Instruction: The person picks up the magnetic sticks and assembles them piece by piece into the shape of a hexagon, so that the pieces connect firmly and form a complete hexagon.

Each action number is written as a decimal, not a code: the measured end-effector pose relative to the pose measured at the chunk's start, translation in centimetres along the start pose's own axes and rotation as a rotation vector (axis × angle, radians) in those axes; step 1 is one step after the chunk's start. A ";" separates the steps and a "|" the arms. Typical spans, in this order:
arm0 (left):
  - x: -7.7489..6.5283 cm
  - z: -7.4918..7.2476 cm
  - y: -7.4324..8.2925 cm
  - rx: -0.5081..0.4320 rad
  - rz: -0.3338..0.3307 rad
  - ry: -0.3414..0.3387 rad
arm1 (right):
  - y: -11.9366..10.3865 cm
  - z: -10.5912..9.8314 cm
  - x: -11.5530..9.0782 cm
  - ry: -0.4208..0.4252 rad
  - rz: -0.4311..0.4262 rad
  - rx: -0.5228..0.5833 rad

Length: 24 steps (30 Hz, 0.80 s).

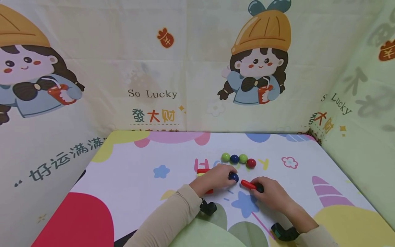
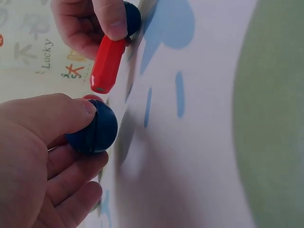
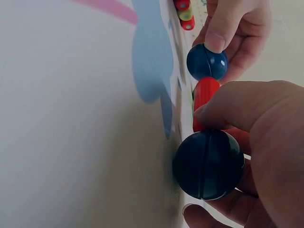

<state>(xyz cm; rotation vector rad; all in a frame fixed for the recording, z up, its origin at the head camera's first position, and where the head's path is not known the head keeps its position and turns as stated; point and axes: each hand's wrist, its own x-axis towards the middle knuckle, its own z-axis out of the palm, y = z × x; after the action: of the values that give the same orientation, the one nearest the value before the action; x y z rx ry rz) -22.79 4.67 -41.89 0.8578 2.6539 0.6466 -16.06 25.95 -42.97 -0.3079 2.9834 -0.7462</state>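
My left hand [image 1: 217,176] pinches a dark blue ball [image 2: 95,127] between thumb and fingers; a seam runs around the ball. To its right, my right hand [image 1: 273,192] grips a short red stick [image 3: 205,102] with the thumb along its side. Another dark blue ball [image 3: 208,164] sits at the stick's near end, below the right thumb. The stick's free end points at the ball in my left hand and looks very close to it in the right wrist view. Both balls are held low over the patterned tabletop.
Beyond the hands, a green ball [image 1: 225,157], a blue ball [image 1: 234,159], another green ball [image 1: 243,158] and a red ball [image 1: 251,163] stand in a row. Red and yellow sticks [image 1: 203,171] lie partly hidden behind my left hand. A printed cloth wall [image 1: 197,68] rises behind the table.
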 end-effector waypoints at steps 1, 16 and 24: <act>0.0 0.0 0.1 -0.004 0.001 -0.003 | 0.0 0.0 0.0 -0.001 0.000 0.001; 0.3 0.7 0.7 0.017 0.004 -0.014 | 0.0 0.1 -0.2 0.011 -0.019 -0.001; 0.3 1.0 0.9 0.011 0.008 -0.007 | -0.3 0.2 0.1 0.019 -0.024 0.007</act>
<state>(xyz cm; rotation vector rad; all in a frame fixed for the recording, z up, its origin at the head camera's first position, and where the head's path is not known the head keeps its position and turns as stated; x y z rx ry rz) -22.23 5.79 -42.33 0.8726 2.6515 0.6298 -16.12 25.59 -43.00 -0.3383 2.9988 -0.7664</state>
